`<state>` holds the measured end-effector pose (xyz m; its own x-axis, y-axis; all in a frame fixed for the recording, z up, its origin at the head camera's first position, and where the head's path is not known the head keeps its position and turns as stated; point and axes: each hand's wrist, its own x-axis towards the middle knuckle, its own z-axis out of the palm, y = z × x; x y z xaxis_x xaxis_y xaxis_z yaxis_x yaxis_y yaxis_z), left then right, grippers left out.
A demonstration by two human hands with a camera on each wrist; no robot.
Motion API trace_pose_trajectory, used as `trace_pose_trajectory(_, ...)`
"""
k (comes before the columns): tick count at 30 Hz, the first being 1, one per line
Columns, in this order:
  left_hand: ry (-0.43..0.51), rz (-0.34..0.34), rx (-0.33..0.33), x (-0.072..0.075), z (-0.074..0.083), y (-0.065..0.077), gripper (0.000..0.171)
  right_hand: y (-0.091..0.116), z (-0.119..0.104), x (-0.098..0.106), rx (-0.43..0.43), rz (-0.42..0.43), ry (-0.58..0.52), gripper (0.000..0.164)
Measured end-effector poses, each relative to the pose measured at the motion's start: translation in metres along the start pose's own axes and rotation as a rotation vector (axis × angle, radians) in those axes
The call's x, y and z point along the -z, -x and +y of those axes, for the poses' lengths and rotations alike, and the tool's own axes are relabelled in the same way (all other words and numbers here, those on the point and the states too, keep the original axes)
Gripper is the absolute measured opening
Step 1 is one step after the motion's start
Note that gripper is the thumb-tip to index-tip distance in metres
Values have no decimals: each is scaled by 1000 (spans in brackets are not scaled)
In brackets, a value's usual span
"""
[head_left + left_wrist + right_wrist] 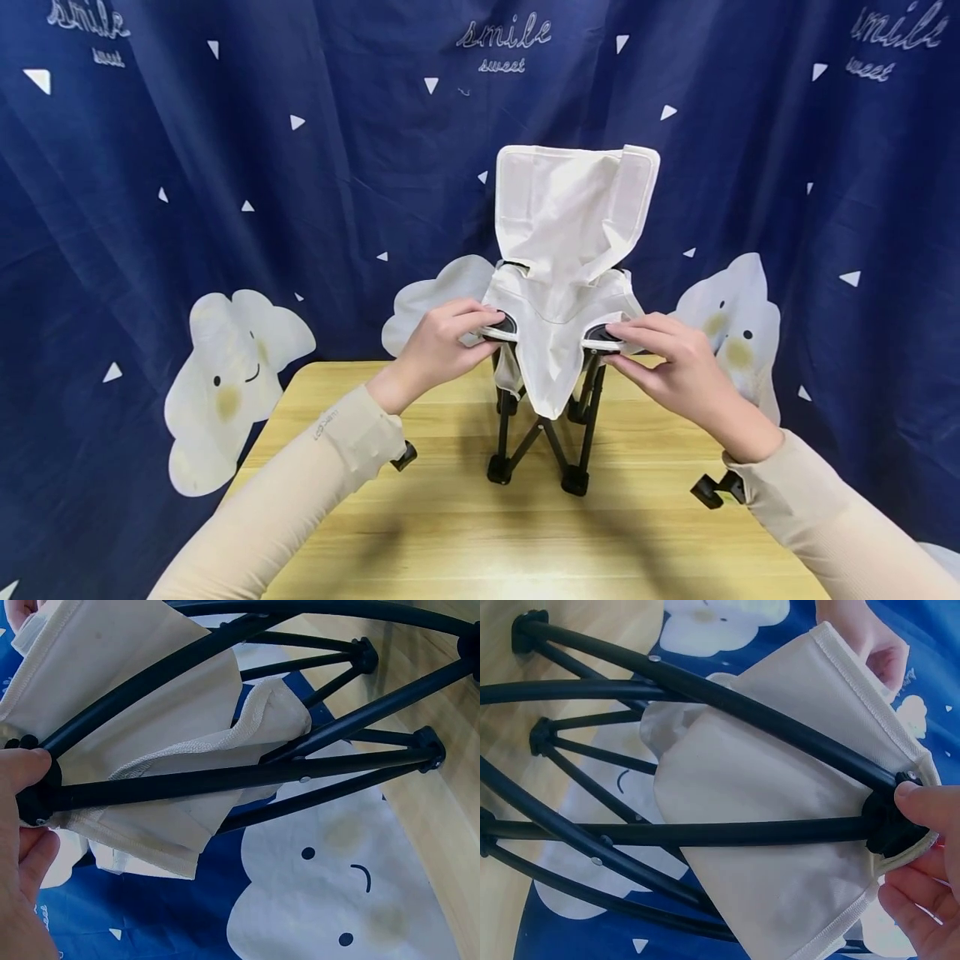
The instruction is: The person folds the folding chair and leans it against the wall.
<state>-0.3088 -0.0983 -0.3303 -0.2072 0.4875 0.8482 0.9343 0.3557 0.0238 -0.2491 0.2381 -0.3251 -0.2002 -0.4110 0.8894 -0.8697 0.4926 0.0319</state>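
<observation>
A small folding chair (553, 358) with a white fabric seat and black tube legs stands on the table, its backrest (566, 200) upright behind the seat. At the seat's front left corner, my left hand (442, 337) pinches the black-patched fabric and joint between thumb and fingers. My right hand (678, 358) grips the matching front right corner the same way. From below, the left wrist view shows the crossed black tubes (187, 786) under the sagging cloth (150, 712). In the right wrist view, the thumb presses the black corner joint (891, 823).
The wooden table (450, 533) runs under the chair's black feet. Behind it hangs a dark blue curtain (360, 167) with white triangles, lettering and smiling clouds (232, 375). Black camera mounts (708, 492) stick out from both sleeves.
</observation>
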Motion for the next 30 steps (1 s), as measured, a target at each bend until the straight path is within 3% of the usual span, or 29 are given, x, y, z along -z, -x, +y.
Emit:
trace_pose_trajectory(13, -5, 16, 0, -3, 1, -3, 33, -6, 0, -5, -49, -26, -57, 51)
trace_pose_trajectory(30, -6, 38, 1, -7, 5, -11, 32, -18, 4, -20, -40, -28, -62, 52)
